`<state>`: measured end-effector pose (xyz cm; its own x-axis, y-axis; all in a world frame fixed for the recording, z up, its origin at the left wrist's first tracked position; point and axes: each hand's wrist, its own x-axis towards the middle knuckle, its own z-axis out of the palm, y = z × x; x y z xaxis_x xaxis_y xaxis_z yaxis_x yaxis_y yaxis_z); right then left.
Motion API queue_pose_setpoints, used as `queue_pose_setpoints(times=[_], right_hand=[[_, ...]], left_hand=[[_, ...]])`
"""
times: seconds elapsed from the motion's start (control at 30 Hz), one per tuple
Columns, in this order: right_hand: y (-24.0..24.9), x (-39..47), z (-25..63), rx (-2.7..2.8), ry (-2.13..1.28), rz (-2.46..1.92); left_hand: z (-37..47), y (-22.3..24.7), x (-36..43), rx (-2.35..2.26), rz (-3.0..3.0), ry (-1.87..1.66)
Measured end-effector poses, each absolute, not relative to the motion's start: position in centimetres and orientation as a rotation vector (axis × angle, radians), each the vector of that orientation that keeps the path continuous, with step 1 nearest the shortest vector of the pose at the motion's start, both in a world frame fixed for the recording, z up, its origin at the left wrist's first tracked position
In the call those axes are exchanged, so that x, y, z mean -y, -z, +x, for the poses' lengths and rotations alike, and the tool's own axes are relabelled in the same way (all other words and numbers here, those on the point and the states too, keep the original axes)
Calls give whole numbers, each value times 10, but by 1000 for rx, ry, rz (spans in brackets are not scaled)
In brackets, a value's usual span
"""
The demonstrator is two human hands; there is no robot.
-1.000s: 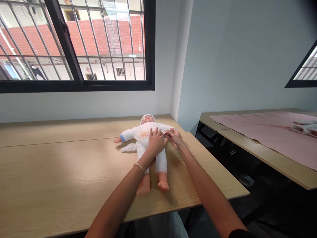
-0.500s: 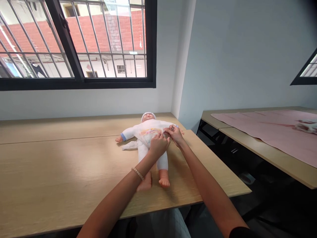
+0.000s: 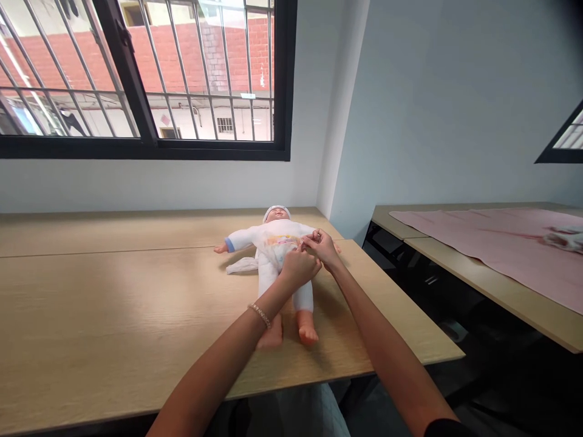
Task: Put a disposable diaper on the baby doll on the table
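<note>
A baby doll (image 3: pixel 246 238) in a white suit with blue cuffs and a white cap lies on its back on the wooden table (image 3: pixel 113 328), feet toward me. Round its hips is a white diaper (image 3: pixel 279 247) with a coloured print at the waist, and one loose side flap (image 3: pixel 243 265) spreads out on the table at the left. My left hand (image 3: pixel 300 267) is closed over the diaper's right side, fingers pinching its edge. Right beside it my right hand (image 3: pixel 321 246) pinches the same edge. The fingertips nearly touch and hide the small part between them.
A second table (image 3: pixel 460 264) stands to the right across a dark gap, with a pink mat (image 3: pixel 496 243) and a crumpled whitish cloth (image 3: pixel 565 237) on it. A barred window (image 3: pixel 146 145) is in the wall behind the doll.
Both hands stay at the diaper's right side, and the left hand has edged closer to the right hand. The whole view has shifted slightly.
</note>
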<state>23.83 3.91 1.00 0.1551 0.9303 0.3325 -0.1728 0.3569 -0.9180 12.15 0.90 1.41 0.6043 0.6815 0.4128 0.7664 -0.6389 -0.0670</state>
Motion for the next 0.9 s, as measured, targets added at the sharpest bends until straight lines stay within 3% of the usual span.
queue_pose_setpoints(times=[0.33, 0.7, 0.9], right_hand=[[-13, -36, 231, 1136, -851, -919], [-3, -45, 235, 1228, -843, -949], [-3, -46, 237, 1252, -846, -1006]], left_hand=[[131, -12, -8, 986, -2604, 285], [130, -13, -6, 959, -2657, 300], [137, 1, -17, 991, -2645, 490]])
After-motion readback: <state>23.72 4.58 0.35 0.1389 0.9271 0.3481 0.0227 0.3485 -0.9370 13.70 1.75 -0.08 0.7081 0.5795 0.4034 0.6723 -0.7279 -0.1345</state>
